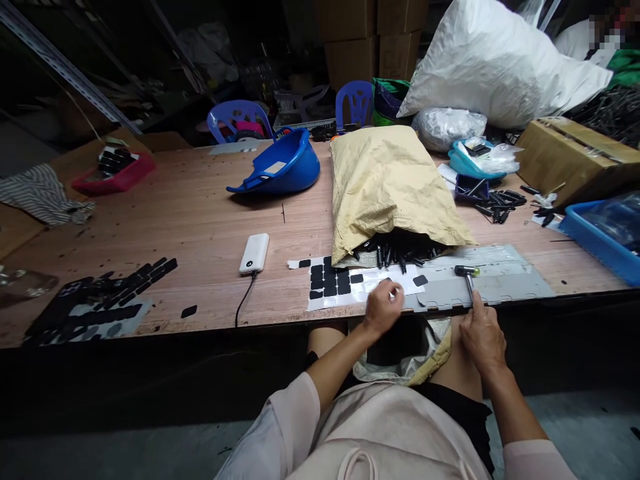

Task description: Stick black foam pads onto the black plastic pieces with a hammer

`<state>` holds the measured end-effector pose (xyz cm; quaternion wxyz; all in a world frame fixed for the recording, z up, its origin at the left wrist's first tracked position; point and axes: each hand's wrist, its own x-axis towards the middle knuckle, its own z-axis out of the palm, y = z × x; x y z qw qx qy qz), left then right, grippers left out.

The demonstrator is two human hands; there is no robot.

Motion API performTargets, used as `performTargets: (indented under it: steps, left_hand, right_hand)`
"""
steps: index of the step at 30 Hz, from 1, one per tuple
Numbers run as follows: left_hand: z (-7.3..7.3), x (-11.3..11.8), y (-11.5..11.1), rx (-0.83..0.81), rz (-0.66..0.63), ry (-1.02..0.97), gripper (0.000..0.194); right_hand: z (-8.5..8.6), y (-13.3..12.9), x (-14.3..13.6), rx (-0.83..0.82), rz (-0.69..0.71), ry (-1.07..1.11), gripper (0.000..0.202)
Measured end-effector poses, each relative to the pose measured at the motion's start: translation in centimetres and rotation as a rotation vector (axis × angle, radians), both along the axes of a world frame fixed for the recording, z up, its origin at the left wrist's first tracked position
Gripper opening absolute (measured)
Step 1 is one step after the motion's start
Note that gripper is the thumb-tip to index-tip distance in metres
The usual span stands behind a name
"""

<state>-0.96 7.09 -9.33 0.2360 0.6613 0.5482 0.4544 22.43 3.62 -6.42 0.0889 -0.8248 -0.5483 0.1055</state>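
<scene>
My right hand (pixel 483 337) grips the thin handle of a small hammer (pixel 467 271), whose dark head lies over the grey strip (pixel 515 273) along the table's front edge. To its left, the fingers of my left hand (pixel 384 307) are pinched together above a white backing sheet (pixel 356 297). Whatever they hold is too small to make out. Rows of black rounded stickers (pixel 330 280) cover the sheet's left part, and a single black sticker (pixel 420 281) sits near its right end. Small black parts (pixel 395 252) spill from the mouth of a yellow sack (pixel 385 180) just beyond.
A white power bank (pixel 255 253) with a cable lies left of the sheet. Farther back is a blue scoop-shaped basin (pixel 290 163). Black strips (pixel 135 283) are piled at left. At right stand a cardboard box (pixel 580 157) and a blue tray (pixel 600 233). An open sack (pixel 430 360) hangs between my legs.
</scene>
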Motion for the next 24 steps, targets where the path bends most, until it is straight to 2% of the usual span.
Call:
performTargets:
  steps: [2,4,6,8,12,14,16,19,22,24]
  left_hand:
    - [1.0,-0.8,3.9,-0.076,0.239,-0.025,0.014]
    - [1.4,-1.5,7.0,-0.170,0.374,0.029,0.007]
    - [1.3,-1.9,9.0,-0.261,0.405,0.110,0.003]
    - [1.1,-2.2,9.7,-0.331,0.385,0.175,0.002]
    - [0.6,-2.9,9.0,-0.348,0.351,0.168,0.006]
    - [0.3,-3.3,8.0,-0.298,0.337,0.077,0.003]
    - [0.1,-3.4,6.7,-0.241,0.291,-0.028,0.007]
    - [-0.1,-2.9,4.8,-0.195,0.111,-0.043,0.014]
    - [0.0,-1.8,3.6,-0.201,-0.115,0.127,0.014]
    - [0.1,-1.1,3.4,-0.224,-0.183,0.237,0.015]
  right_hand:
    - [-0.1,0.1,0.0,-0.007,-0.002,-0.004,0.063]
    - [-0.2,0.1,0.1,-0.012,-0.008,-0.011,0.062]
    - [-0.5,0.2,0.2,-0.007,-0.008,-0.018,0.061]
    - [-0.7,0.2,0.3,0.004,-0.008,-0.023,0.061]
    - [-0.6,0.1,0.1,0.011,-0.011,-0.010,0.060]
    - [-0.3,0.0,-0.1,0.003,-0.011,-0.009,0.060]
    - [0.0,0.0,-0.3,-0.002,-0.009,-0.011,0.061]
    - [0.1,0.0,-0.4,0.004,-0.010,0.001,0.062]
    - [-0.1,0.0,-0.1,0.028,-0.017,0.012,0.061]
    - [-0.3,0.1,0.0,0.040,-0.016,0.019,0.061]
